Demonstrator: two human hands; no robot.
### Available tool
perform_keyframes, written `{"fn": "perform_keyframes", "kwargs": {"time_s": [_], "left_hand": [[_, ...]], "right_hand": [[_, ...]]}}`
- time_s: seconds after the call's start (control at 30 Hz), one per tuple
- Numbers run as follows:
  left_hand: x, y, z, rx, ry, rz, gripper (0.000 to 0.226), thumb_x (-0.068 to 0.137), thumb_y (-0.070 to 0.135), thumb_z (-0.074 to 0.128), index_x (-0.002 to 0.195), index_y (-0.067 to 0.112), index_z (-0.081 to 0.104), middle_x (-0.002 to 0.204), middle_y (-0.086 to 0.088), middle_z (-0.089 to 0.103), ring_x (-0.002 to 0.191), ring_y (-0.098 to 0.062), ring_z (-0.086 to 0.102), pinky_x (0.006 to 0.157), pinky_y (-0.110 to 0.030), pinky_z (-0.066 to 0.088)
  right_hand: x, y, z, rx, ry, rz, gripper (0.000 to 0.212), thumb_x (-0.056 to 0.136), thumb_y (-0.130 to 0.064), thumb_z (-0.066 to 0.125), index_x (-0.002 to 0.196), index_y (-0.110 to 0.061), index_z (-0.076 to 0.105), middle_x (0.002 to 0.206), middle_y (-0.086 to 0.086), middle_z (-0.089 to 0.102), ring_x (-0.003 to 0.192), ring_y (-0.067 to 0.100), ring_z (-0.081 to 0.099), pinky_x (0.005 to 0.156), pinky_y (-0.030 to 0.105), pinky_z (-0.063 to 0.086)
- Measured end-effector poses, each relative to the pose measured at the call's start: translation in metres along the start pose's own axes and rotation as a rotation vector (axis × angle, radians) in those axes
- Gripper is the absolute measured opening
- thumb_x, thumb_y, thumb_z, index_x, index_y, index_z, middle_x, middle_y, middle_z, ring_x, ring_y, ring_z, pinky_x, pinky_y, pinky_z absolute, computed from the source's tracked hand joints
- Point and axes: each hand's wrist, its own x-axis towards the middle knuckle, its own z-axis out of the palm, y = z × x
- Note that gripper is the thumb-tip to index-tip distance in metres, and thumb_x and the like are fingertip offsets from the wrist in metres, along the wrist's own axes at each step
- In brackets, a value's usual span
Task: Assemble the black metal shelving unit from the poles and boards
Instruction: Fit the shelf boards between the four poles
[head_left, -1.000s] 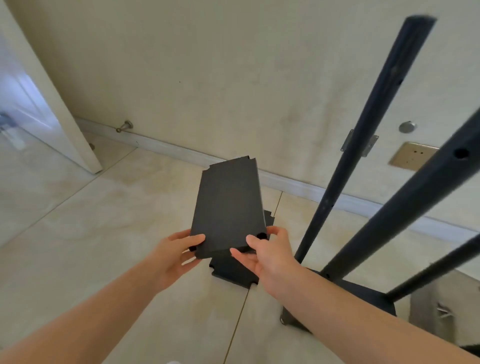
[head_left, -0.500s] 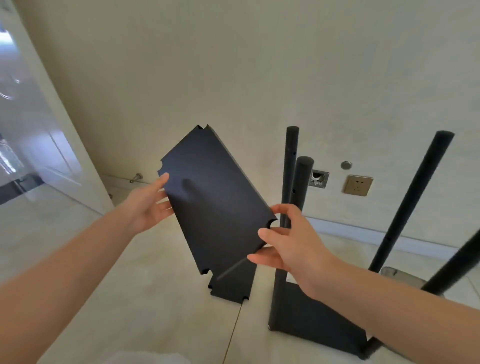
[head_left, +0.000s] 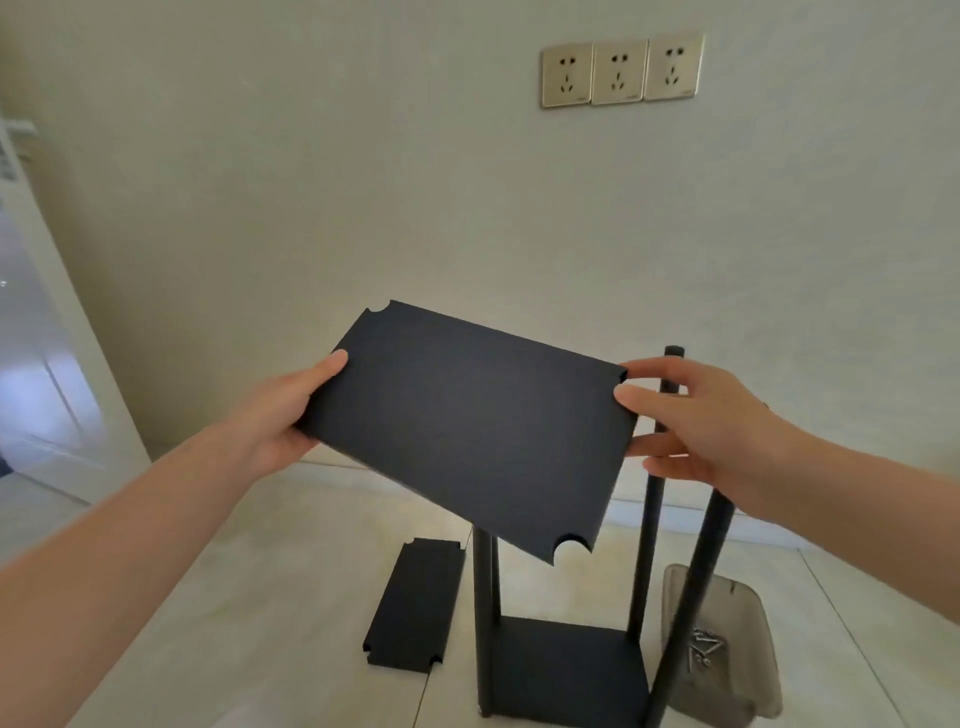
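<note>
Head view shows me a black shelf board (head_left: 467, 431) held up in the air by both ends, above the half-built frame on the floor. My left hand (head_left: 283, 421) clasps the board's left short edge, thumb on top and fingers hidden underneath; my right hand (head_left: 696, 421) has the right short edge, thumb near the far corner notch and fingers spread below the near side. Both hands are closed on the board.

What matters for the coming move, as I judge it: the board's long axis runs left to right between my hands, tilted so the right near corner dips lowest, and that notched corner hangs just over the front left pole (head_left: 485, 582). The back right pole (head_left: 667, 395) rises behind my right hand, and the front right pole (head_left: 696, 587) stands below my wrist. So the frame lies down and to the right of the grip, nearer my right hand. I would need to level the board and line up its four corner notches with the pole tops.

The base board (head_left: 566, 665) already sits at the foot of the poles. A spare board (head_left: 415, 603) lies flat on the floor to the left.
</note>
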Motion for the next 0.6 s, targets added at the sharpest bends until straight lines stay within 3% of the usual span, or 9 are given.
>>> {"fn": "perform_keyframes", "kwargs": {"time_s": [0.23,0.4,0.47,0.53,0.6], "left_hand": [[-0.019,0.028,0.051,0.014,-0.099,0.034,0.027,0.089,0.038,0.071,0.102,0.014,0.074,0.09,0.003,0.078,0.071,-0.009,0.075,0.051,-0.023,0.056],[-0.016,0.037,0.09,-0.146,-0.027,-0.006,0.012,0.092,0.024,0.071,0.092,0.012,0.069,0.07,0.002,0.076,0.057,-0.011,0.072,0.045,-0.023,0.055],[-0.012,0.035,0.103,-0.202,-0.003,-0.062,0.012,0.093,0.021,0.07,0.089,0.011,0.066,0.063,0.0,0.073,0.054,-0.012,0.07,0.043,-0.024,0.055],[-0.005,0.032,0.114,-0.257,0.013,-0.107,0.013,0.094,0.019,0.068,0.087,0.01,0.064,0.066,-0.003,0.072,0.056,-0.013,0.069,0.04,-0.024,0.054],[0.001,0.029,0.123,-0.292,0.024,-0.144,0.014,0.095,0.019,0.067,0.086,0.01,0.062,0.078,-0.004,0.069,0.063,-0.014,0.066,0.038,-0.023,0.052]], "right_hand": [[0.025,-0.025,-0.058,0.126,0.215,-0.023,0.031,0.09,-0.026,0.072,0.118,-0.019,0.059,0.097,0.005,0.066,0.056,0.017,0.062,0.042,0.022,0.047],[0.051,-0.029,-0.08,0.199,0.277,0.006,0.011,0.094,-0.017,0.064,0.104,-0.012,0.063,0.105,0.006,0.068,0.067,0.023,0.066,0.06,0.031,0.055],[0.058,-0.028,-0.087,0.215,0.279,0.043,0.009,0.096,-0.017,0.061,0.102,-0.011,0.062,0.098,0.008,0.07,0.064,0.023,0.066,0.059,0.033,0.053],[0.063,-0.022,-0.09,0.172,0.275,0.067,0.01,0.096,-0.022,0.06,0.101,-0.013,0.061,0.09,0.007,0.07,0.064,0.021,0.067,0.058,0.031,0.05],[0.068,-0.014,-0.092,0.09,0.268,0.061,0.018,0.098,-0.03,0.057,0.099,-0.014,0.064,0.089,0.005,0.072,0.074,0.02,0.07,0.063,0.031,0.049]]}}
